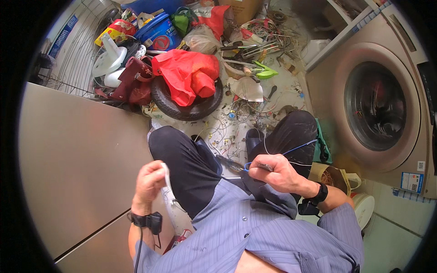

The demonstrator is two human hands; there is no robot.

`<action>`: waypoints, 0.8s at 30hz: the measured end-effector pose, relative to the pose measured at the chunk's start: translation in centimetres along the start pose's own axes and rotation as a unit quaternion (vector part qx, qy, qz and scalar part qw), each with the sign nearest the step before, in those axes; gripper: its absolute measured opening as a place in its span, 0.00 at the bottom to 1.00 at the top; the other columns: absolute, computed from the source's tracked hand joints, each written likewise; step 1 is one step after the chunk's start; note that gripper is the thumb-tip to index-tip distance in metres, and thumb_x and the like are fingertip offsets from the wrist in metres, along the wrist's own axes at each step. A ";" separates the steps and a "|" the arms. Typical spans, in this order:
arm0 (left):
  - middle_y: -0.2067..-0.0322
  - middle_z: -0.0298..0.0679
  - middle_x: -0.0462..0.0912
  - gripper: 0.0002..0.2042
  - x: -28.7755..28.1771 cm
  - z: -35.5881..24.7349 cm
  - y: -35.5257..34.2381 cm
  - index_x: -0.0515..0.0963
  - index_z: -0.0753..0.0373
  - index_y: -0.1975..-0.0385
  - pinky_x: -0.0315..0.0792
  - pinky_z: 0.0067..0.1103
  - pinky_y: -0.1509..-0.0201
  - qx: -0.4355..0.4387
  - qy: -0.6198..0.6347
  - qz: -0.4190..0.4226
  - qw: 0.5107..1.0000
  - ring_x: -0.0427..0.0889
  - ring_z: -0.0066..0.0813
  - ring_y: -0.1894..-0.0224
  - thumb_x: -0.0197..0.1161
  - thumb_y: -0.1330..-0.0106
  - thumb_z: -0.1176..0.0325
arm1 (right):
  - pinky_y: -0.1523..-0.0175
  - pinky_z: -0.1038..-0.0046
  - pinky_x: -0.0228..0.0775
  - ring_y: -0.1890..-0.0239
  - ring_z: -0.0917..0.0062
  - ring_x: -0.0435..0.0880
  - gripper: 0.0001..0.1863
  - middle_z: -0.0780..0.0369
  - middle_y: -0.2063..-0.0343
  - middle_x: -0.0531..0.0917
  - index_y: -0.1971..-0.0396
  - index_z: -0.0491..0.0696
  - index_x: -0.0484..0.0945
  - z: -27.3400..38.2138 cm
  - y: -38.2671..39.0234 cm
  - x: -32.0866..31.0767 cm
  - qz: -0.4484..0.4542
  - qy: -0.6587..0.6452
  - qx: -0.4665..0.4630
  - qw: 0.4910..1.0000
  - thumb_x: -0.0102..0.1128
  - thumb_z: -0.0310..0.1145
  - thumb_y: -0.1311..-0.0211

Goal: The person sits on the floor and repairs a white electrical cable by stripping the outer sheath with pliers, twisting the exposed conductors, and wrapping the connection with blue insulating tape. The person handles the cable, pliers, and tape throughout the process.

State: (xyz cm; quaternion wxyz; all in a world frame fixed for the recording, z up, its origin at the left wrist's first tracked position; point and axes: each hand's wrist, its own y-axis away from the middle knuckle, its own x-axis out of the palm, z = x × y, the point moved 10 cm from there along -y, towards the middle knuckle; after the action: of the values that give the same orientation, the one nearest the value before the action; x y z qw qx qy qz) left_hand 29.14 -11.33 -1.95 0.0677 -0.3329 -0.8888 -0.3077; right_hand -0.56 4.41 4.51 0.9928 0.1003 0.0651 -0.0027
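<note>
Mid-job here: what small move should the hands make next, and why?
Probably bring the left hand, with its white strip, in toward the right hand: the two are well apart, and the right grips a dark object, with a blue cable running close by.

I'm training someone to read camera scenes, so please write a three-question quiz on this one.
1. True or false: the bare left hand holds a thin white strip.
2. What lies on the black rubber tyre?
A) blue plastic bucket
B) crumpled red plastic bag
C) yellow-and-red packet
3. Fill in: the beige front-loading washing machine stands on the person's ____ side.

Key: 1 true; 2 B; 3 right.
</note>
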 end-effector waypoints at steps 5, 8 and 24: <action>0.82 0.27 0.72 0.07 -12.9 1.7 3.3 0.77 0.62 0.70 0.60 0.17 0.77 -0.051 -0.083 -0.105 0.990 0.68 0.17 0.82 0.65 0.32 0.68 | 0.67 0.73 0.71 0.75 0.82 0.76 0.06 0.59 0.79 0.79 0.65 0.41 0.80 1.3 -1.1 -0.3 -0.013 0.015 -0.022 1.000 0.64 0.29 0.33; 0.76 0.41 0.82 0.09 -14.6 0.4 4.3 0.80 0.67 0.68 0.75 0.26 0.66 -0.131 -0.831 -0.151 0.519 0.82 0.33 0.72 0.66 0.33 0.67 | 0.67 0.70 0.72 0.76 0.71 0.79 0.06 0.56 0.78 0.79 0.66 0.42 0.79 2.7 -1.6 0.1 -0.022 0.046 -0.073 0.996 0.65 0.28 0.34; 0.76 0.40 0.79 0.04 19.0 -8.4 0.1 0.81 0.69 0.66 0.70 0.21 0.70 0.291 -0.500 0.034 0.815 0.77 0.25 0.76 0.65 0.31 0.75 | 0.62 0.64 0.78 0.66 0.58 0.86 0.08 0.55 0.70 0.84 0.65 0.42 0.82 5.8 -1.1 1.3 -0.115 0.158 -0.266 0.944 0.71 0.26 0.43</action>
State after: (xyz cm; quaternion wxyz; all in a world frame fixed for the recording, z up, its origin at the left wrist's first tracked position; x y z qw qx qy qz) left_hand 13.89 -5.77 11.04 -0.2816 -0.4351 -0.8367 0.1768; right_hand 1.48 2.20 9.73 0.9533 -0.1766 0.2302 -0.0834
